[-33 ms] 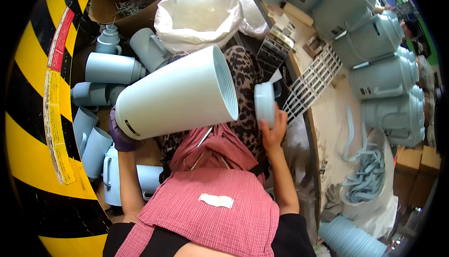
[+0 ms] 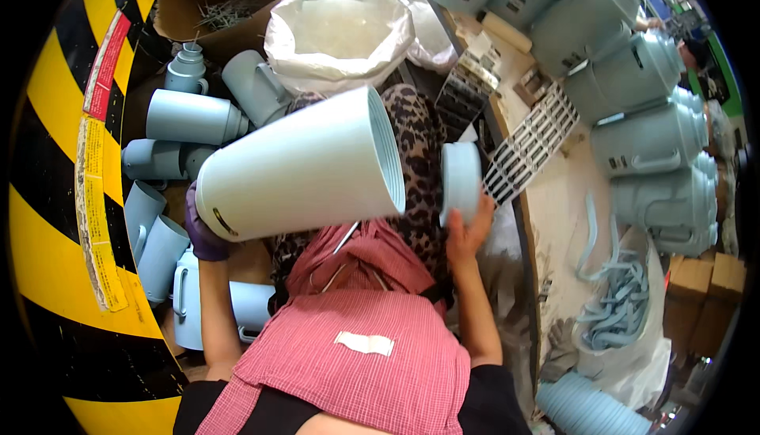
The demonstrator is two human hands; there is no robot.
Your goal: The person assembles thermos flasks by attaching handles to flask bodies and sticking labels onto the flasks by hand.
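My left hand (image 2: 203, 227), in a purple glove, is closed around the base of a large pale blue flask body (image 2: 297, 170). The body lies tilted above my lap, its wide threaded mouth facing right and slightly up. To the right of that mouth, and apart from it, my right hand (image 2: 470, 233) grips a short pale blue screw collar (image 2: 461, 183) by its lower end. My right hand is bare, and some of its fingers are hidden behind the collar.
Several blue jugs (image 2: 190, 116) lie at the left beside a yellow-black striped barrier (image 2: 51, 221). Ahead stand a white bag (image 2: 340, 71) and a cardboard box (image 2: 178, 15). On the right-hand bench (image 2: 554, 237) are a slotted white rack (image 2: 534, 146), rows of jugs (image 2: 633, 138) and blue straps (image 2: 621, 308).
My right hand has moved a little to the right with the collar, widening the gap to the flask body. The body has dipped slightly in my left hand.
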